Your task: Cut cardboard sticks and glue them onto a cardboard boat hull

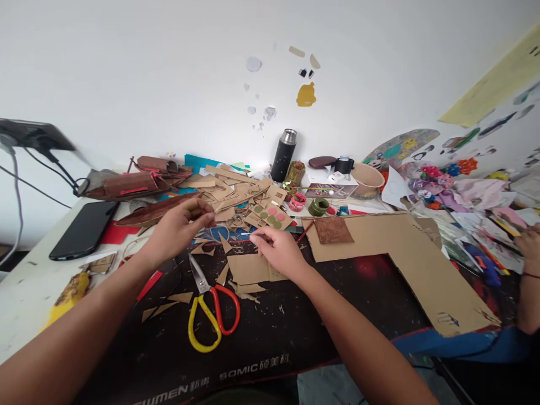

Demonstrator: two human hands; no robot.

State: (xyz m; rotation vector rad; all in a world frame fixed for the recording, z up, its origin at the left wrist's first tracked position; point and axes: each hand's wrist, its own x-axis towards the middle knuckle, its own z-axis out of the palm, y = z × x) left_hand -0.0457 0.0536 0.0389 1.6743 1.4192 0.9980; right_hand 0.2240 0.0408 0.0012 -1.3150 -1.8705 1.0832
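Observation:
My left hand hovers over the cardboard scraps, thumb and forefinger pinched together. Whatever is between those fingertips is too small to make out. My right hand is closed in a pinch, with a thin white-tipped stick poking out to the left. Under that hand lies a rectangular piece of cardboard. Scissors with one yellow and one red handle rest partly spread on the dark mat, below and between both hands. Just beyond my right hand is a cardboard piece with green and pink dots.
A large L-shaped cardboard sheet lies right, bearing a brown square. Pink and green paint pots stand behind, near a black flask. Brown model boats and a phone are left. Another person's hand is far right.

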